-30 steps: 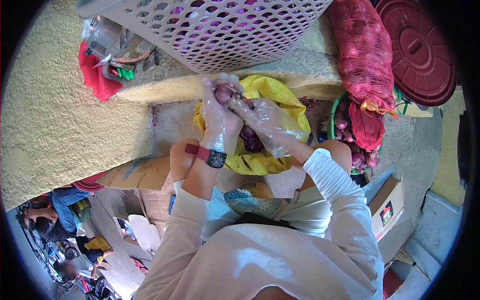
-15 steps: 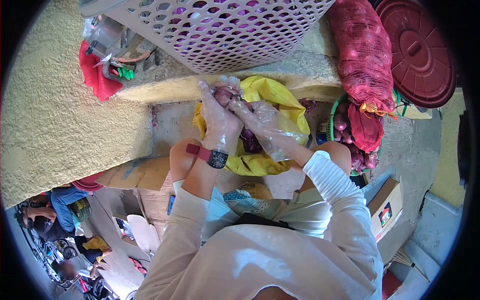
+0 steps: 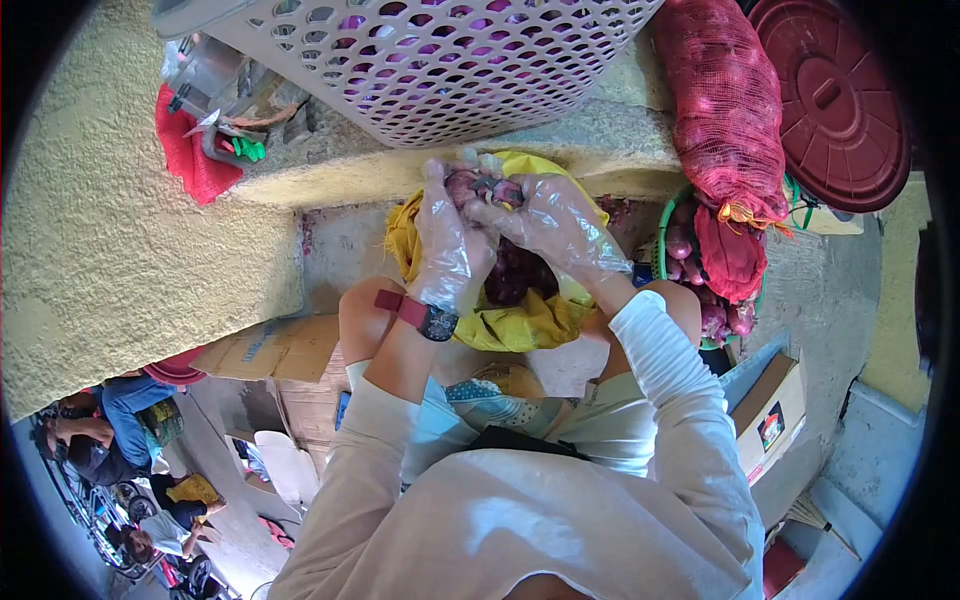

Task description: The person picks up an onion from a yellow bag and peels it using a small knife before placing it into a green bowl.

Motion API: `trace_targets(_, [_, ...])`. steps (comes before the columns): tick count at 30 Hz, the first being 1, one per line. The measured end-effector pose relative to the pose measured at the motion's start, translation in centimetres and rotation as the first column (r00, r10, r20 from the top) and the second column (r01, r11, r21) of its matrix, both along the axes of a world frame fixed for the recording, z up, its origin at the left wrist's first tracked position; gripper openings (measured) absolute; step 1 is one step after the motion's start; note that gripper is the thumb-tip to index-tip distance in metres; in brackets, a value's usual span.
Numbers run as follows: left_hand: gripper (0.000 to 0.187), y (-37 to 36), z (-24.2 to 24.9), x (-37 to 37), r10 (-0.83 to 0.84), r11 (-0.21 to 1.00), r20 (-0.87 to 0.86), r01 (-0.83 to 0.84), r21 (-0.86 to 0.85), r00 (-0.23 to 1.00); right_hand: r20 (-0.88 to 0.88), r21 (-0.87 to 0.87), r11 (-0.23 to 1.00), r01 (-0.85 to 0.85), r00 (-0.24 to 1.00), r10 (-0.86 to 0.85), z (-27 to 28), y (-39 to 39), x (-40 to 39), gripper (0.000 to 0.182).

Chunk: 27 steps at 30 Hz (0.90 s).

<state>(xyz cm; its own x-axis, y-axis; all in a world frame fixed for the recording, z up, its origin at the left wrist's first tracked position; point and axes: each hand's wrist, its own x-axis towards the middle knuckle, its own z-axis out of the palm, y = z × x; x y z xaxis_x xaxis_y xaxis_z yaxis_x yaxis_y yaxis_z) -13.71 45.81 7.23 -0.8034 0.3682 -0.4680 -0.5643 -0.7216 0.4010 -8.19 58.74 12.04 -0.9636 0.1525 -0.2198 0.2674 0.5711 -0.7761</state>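
Observation:
Both of my hands wear clear plastic gloves and meet above a yellow sack (image 3: 530, 328). My left hand (image 3: 447, 245), with a red-strapped watch at the wrist, is closed around a red onion (image 3: 462, 187). Against the onion's right side, the fingers of my right hand (image 3: 562, 222) are pressed together. A small dark piece shows between them; I cannot make out whether it is loose skin or a tool. Dark purple onions or skins (image 3: 518, 273) lie inside the sack's mouth, below my hands and between my knees.
A white perforated basket (image 3: 480, 85) of purple onions stands on the ledge ahead. To the right are a red mesh sack of onions (image 3: 722, 110), a green-rimmed basket (image 3: 662, 240) and a dark red lid (image 3: 830, 100). Other people sit at the far lower left.
My right hand has shifted up and rightward, its fingers now by the onion's right side. The left hand turned slightly with the onion. More of the sack's contents shows.

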Motion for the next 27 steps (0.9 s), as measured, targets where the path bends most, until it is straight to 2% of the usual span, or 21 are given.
trace_targets(1, [0.045,0.3,0.5,0.2,0.085,0.996,-0.005,-0.085,-0.036,0.996,-0.001,0.000,1.000,0.002,1.000,-0.002,0.0,-0.1,0.0,0.064])
trace_targets(2, [0.045,0.5,0.3,0.2,0.084,0.996,-0.005,-0.085,-0.036,0.996,-0.030,0.032,0.998,-0.056,0.998,0.057,0.0,-0.2,0.2,0.066])
trace_targets(4, [0.043,0.7,-0.2,0.2,0.230,0.963,-0.105,-0.241,-0.118,0.968,-0.059,0.066,0.992,-0.112,0.992,0.116,-0.5,-0.5,0.0,0.067])
trace_targets(5, [0.043,0.6,-0.4,0.2,0.229,0.963,-0.106,-0.241,-0.118,0.968,0.042,0.030,0.998,-0.055,0.998,0.054,-1.2,-0.9,-0.4,0.068])
trace_targets(6, [0.042,0.5,-0.5,0.4,0.239,0.940,-0.207,-0.279,-0.195,0.949,0.146,0.001,1.000,0.006,0.989,-0.006,-1.8,-1.2,-0.5,0.068])
trace_targets(7, [0.040,0.4,-0.5,0.4,0.238,0.908,-0.306,-0.323,-0.266,0.922,0.148,0.000,1.000,0.008,0.989,-0.008,-2.5,-1.4,-0.3,0.068])
trace_targets(8, [0.040,0.3,-0.6,0.4,0.236,0.908,-0.306,-0.322,-0.268,0.922,0.142,-0.055,0.998,0.032,0.990,-0.024,-3.2,-1.5,-0.3,0.069])
trace_targets(10, [0.040,-0.5,-0.5,0.0,0.059,0.961,-0.352,-0.149,-0.234,0.934,0.137,-0.111,0.992,0.059,0.990,-0.043,-3.1,-1.4,-0.3,0.070])
trace_targets(11, [0.040,-0.9,-0.7,-0.6,0.057,0.961,-0.351,-0.146,-0.233,0.934,0.103,-0.087,0.996,0.013,0.995,-0.004,-2.8,-0.8,-0.4,0.069])
trace_targets(12, [0.045,-1.3,-0.9,-1.3,-0.049,0.996,-0.194,0.034,-0.082,0.980,0.070,-0.060,0.998,-0.033,0.997,0.038,-2.3,-0.2,-0.5,0.068])
trace_targets(13, [0.051,-1.6,-1.2,-1.8,-0.182,0.978,-0.054,0.186,0.098,0.982,0.072,-0.058,0.998,-0.033,0.997,0.038,-2.1,0.4,-0.5,0.068])
trace_targets(14, [0.051,-1.9,-1.5,-2.1,-0.181,0.978,-0.054,0.186,0.100,0.982,0.056,-0.026,0.995,-0.101,0.993,0.102,-1.9,1.0,-0.6,0.062])
trace_targets(15, [0.051,-2.0,-1.0,-2.2,-0.224,0.969,0.021,0.221,0.107,0.974,0.043,0.005,0.986,-0.168,0.985,0.168,-1.9,1.2,-0.7,0.056])
trace_targets(17, [0.051,-2.0,-0.3,-2.1,-0.262,0.961,0.096,0.251,0.117,0.960,0.015,0.013,0.986,-0.169,0.986,0.169,-2.3,1.2,-0.4,0.054])
trace_targets(19, [0.045,-1.2,0.9,-1.3,-0.177,0.984,0.131,0.175,0.024,0.975,-0.014,0.021,0.986,-0.168,0.986,0.168,-2.3,0.8,-0.1,0.052])
trace_targets(21, [0.047,-1.0,0.1,-1.2,-0.135,0.990,0.139,0.130,0.049,0.981,-0.135,-0.020,0.994,-0.104,0.986,0.101,-1.9,0.5,0.3,0.054])
trace_targets(22, [0.048,-0.9,-0.4,-1.1,-0.096,0.994,0.147,0.086,0.073,0.984,-0.135,-0.019,0.994,-0.104,0.986,0.100,-1.5,0.3,0.2,0.054])
trace_targets(23, [0.048,-0.8,-0.8,-1.0,-0.097,0.993,0.147,0.087,0.074,0.984,-0.101,-0.006,0.996,-0.084,0.991,0.083,-1.1,0.1,0.1,0.055])
trace_targets(25, [0.049,-0.5,-1.0,-0.8,0.068,0.988,0.000,-0.067,0.140,0.998,-0.065,0.008,0.998,-0.065,0.996,0.065,-1.1,-0.3,0.0,0.055])
trace_targets(26, [0.049,-0.3,-1.0,-0.5,0.068,0.988,0.000,-0.068,0.141,0.998,-0.021,0.020,0.998,-0.062,0.998,0.062,-1.6,-0.4,0.0,0.062])
trace_targets(27, [0.049,-0.1,0.0,0.0,0.155,0.988,-0.045,-0.154,0.029,0.987,0.023,0.032,0.998,-0.059,0.998,0.058,-2.2,-0.6,0.0,0.070])
